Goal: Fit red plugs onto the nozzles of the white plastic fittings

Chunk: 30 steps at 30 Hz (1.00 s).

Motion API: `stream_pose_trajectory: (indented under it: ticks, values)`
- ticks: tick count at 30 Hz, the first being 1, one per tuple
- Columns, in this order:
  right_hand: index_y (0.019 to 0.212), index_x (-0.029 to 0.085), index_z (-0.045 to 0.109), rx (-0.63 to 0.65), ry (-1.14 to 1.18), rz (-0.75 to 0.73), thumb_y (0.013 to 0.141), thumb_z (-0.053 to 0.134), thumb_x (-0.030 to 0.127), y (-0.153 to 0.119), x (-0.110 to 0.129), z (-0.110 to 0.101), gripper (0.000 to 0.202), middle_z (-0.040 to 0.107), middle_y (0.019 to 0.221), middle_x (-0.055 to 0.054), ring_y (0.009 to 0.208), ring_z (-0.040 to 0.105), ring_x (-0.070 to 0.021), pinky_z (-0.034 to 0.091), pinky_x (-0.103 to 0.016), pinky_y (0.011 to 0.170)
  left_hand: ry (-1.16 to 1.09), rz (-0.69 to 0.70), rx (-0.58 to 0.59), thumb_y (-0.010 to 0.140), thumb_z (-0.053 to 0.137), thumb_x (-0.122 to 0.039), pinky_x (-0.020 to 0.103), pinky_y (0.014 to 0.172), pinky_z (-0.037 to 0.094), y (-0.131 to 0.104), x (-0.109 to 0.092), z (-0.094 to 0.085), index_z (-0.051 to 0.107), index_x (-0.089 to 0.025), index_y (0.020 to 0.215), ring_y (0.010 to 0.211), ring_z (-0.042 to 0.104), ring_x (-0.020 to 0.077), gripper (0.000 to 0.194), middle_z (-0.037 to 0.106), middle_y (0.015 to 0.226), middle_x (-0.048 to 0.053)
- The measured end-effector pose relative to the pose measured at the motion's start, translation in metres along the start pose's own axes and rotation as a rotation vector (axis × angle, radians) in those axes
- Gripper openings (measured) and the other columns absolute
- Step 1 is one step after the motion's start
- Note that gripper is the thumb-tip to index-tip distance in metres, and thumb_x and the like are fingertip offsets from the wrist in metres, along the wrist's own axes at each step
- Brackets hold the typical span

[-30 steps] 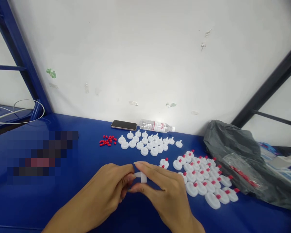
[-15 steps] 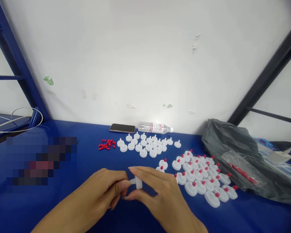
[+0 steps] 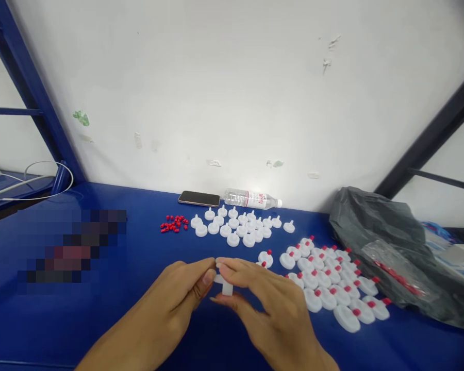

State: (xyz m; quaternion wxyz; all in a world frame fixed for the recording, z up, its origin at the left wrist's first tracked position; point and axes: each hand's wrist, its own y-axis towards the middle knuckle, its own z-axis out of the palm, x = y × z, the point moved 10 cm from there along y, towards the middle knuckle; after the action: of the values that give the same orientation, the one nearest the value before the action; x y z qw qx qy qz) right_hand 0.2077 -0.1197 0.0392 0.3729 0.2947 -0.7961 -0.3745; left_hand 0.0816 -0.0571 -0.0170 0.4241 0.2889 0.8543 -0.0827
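Note:
A white disc-shaped nozzle cap is held on its side between my two hands, low over the table. My right hand grips its round base between thumb and fingers. The thumb and fingers of my left hand close around the end of its spout, so the tip is hidden. Beyond my hands stand several white nozzle caps with bare spouts. Small red tip caps lie in a loose pile to their left. To the right, many white nozzle caps with red tips are gathered in a group.
A phone and a clear plastic bottle lie along the wall on the blue table. On the right are a dark grey plastic bag and a clear bag with red pieces. A blurred patch covers something at the left.
My left fingers have come up over the spout end, closer to my right fingers. The nozzle cap stays in my right hand. The whole view has shifted slightly.

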Motion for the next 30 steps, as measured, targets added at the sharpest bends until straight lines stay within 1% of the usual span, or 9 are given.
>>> stream_pose_trajectory:
  ticks: [6, 10, 13, 15, 17, 20, 22, 25, 30]
  values:
    - [0.124, 0.023, 0.065, 0.034, -0.049, 0.026, 0.099, 0.072, 0.024, -0.003, -0.004, 0.011, 0.026, 0.081, 0.119, -0.003, 0.11, 0.078, -0.0153, 0.058, -0.02, 0.102, -0.01, -0.033, -0.069, 0.108, 0.03, -0.062, 0.028, 0.075, 0.046, 0.001, 0.006, -0.001, 0.064, -0.025, 0.087, 0.082, 0.059, 0.0175, 0.055, 0.069, 0.089, -0.002]
    - [0.13, 0.031, 0.065, 0.204, -0.094, 0.162, 0.1, 0.067, 0.02, -0.006, -0.017, 0.012, 0.032, 0.077, 0.125, 0.0, 0.111, 0.076, -0.0178, 0.061, -0.027, 0.098, 0.078, -0.021, -0.056, 0.109, 0.023, -0.057, 0.029, 0.073, 0.045, 0.004, 0.002, -0.005, 0.061, -0.024, 0.084, 0.075, 0.058, 0.018, 0.057, 0.065, 0.078, -0.001]
    - [0.129, 0.033, 0.067, 0.229, -0.178, 0.194, 0.101, 0.061, 0.018, -0.001, -0.024, -0.01, 0.032, 0.076, 0.125, 0.0, 0.109, 0.076, -0.0188, 0.062, -0.029, 0.095, 0.267, -0.032, -0.054, 0.109, 0.022, -0.046, 0.031, 0.07, 0.044, 0.013, 0.002, -0.027, 0.065, -0.026, 0.096, 0.073, 0.061, 0.0196, 0.049, 0.066, 0.076, 0.0]
    - [0.12, 0.032, 0.07, 0.2, -0.224, 0.188, 0.101, 0.063, 0.021, 0.011, -0.027, -0.032, 0.023, 0.078, 0.117, 0.001, 0.104, 0.077, -0.0188, 0.062, -0.028, 0.092, 0.43, -0.034, -0.001, 0.106, 0.03, -0.04, 0.031, 0.066, 0.042, 0.03, 0.002, -0.042, 0.066, -0.025, 0.092, 0.07, 0.062, 0.02, 0.041, 0.07, 0.078, 0.001]
    - [0.108, 0.03, 0.071, 0.205, -0.283, 0.181, 0.099, 0.068, 0.028, 0.029, -0.034, -0.051, 0.01, 0.08, 0.107, 0.001, 0.097, 0.078, -0.0204, 0.062, -0.029, 0.086, 0.561, -0.024, -0.066, 0.103, 0.036, -0.036, 0.031, 0.068, 0.044, 0.054, -0.003, -0.069, 0.07, -0.027, 0.102, 0.079, 0.067, 0.0214, 0.036, 0.076, 0.091, 0.002]
    - [0.099, 0.027, 0.072, 0.228, -0.373, 0.224, 0.098, 0.069, 0.037, 0.059, -0.056, -0.072, 0.01, 0.081, 0.105, -0.002, 0.09, 0.077, -0.0238, 0.061, -0.034, 0.078, 0.69, -0.043, -0.216, 0.098, 0.039, -0.031, 0.033, 0.071, 0.045, 0.094, -0.009, -0.104, 0.074, -0.022, 0.106, 0.087, 0.07, 0.0265, 0.037, 0.078, 0.1, 0.008]
    - [0.096, 0.027, 0.074, 0.198, -0.402, 0.184, 0.097, 0.07, 0.042, 0.077, -0.068, -0.082, 0.015, 0.079, 0.116, -0.004, 0.103, 0.075, -0.0265, 0.059, -0.036, 0.082, 0.724, -0.05, -0.248, 0.095, 0.04, -0.03, 0.033, 0.07, 0.045, 0.115, -0.005, -0.114, 0.075, -0.02, 0.106, 0.084, 0.07, 0.0274, 0.038, 0.079, 0.099, 0.01]
    - [0.093, 0.026, 0.076, 0.196, -0.426, 0.196, 0.093, 0.073, 0.044, 0.088, -0.097, -0.086, 0.018, 0.076, 0.113, -0.006, 0.101, 0.072, -0.0257, 0.056, -0.037, 0.085, 0.773, -0.054, -0.237, 0.091, 0.046, -0.031, 0.033, 0.067, 0.045, 0.13, 0.013, -0.119, 0.078, -0.019, 0.1, 0.078, 0.07, 0.0282, 0.035, 0.079, 0.09, 0.011]
    - [0.09, 0.023, 0.075, 0.359, -0.407, 0.413, 0.093, 0.068, 0.038, 0.065, -0.156, -0.079, 0.016, 0.079, 0.091, -0.004, 0.087, 0.073, -0.0222, 0.054, -0.035, 0.083, 0.775, 0.005, -0.129, 0.089, 0.049, -0.031, 0.031, 0.062, 0.044, 0.128, 0.042, -0.112, 0.08, -0.021, 0.1, 0.071, 0.069, 0.0245, 0.034, 0.078, 0.081, 0.007]
